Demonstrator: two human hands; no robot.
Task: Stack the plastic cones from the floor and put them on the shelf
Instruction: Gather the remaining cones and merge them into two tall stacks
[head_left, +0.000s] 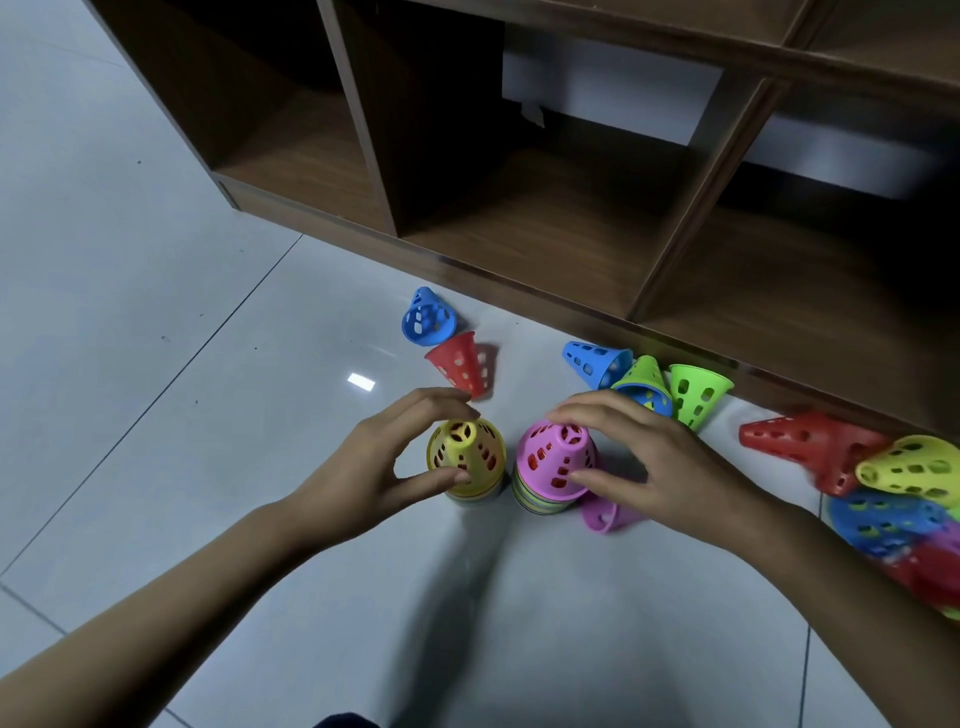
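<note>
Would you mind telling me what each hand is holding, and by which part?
Left hand grips the yellow-topped stack, right hand the pink-topped stack, each by the top cone's sides.

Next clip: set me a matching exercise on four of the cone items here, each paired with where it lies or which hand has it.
Things:
1. yellow-topped stack
2. pink-topped stack
3. loose pink cone
4. red cone nearest the left hand

States:
A. lying on the floor under the right hand
B. in the left hand's grip
C. beside a blue cone, touched by neither hand
D. in the right hand's grip

Pairs: 1-B, 2-D, 3-A, 4-C
</note>
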